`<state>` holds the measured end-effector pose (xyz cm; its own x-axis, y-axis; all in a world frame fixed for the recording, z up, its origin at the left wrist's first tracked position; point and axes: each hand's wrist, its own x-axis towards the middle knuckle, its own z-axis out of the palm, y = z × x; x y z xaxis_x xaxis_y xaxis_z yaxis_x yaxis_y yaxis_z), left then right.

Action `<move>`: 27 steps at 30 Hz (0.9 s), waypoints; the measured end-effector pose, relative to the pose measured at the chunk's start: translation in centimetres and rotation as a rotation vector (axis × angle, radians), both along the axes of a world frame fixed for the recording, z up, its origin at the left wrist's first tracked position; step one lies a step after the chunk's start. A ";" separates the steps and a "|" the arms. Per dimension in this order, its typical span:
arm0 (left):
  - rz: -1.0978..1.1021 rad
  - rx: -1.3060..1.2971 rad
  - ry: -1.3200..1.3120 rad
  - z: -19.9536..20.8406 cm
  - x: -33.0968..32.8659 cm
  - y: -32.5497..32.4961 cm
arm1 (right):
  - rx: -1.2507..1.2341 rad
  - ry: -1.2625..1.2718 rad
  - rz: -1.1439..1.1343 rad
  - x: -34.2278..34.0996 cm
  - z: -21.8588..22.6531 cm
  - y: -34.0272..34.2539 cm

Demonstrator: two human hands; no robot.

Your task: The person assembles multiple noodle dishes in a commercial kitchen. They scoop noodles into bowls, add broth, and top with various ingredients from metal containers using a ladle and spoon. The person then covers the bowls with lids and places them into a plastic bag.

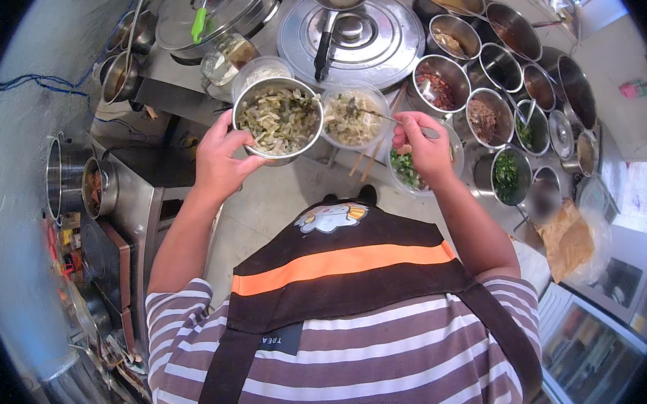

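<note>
My left hand [223, 158] grips a round steel bowl [287, 156] by its near left side, fingers and thumb around the rim. Chopped pickled greens [278, 119] fill it, tilted slightly into view. In my right hand [425, 143] is the thin metal handle of a spoon [380, 115]. Its tip reaches over a clear plastic bowl [331, 139] just right of the steel one. Pale noodles [351, 125] lie in that bowl, with some greens on top. Below my right hand, partly covered by it, sits another bowl [461, 156] with chopped green onion.
Several steel pots of toppings crowd the right, including peanuts [432, 90], minced meat [484, 120] and chopped greens [505, 174]. Behind stand a large lidded pot [397, 37] with a ladle [324, 46] on it, and a glass jar [219, 65]. Wooden chopsticks [373, 156] jut over the counter's near edge.
</note>
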<state>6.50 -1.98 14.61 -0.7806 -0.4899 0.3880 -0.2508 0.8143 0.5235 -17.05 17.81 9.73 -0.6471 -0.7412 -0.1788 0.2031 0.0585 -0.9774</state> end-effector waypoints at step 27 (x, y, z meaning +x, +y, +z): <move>-0.054 -0.338 -0.230 -3.4 1.7 -8.1 | -0.204 -0.168 0.447 6.1 -4.1 -15.0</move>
<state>8.18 -10.08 11.17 -0.8869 -0.3212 0.3320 -0.2827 0.9458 0.1597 -10.92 2.77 5.63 -0.2345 -0.9691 -0.0759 0.3574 -0.0133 -0.9339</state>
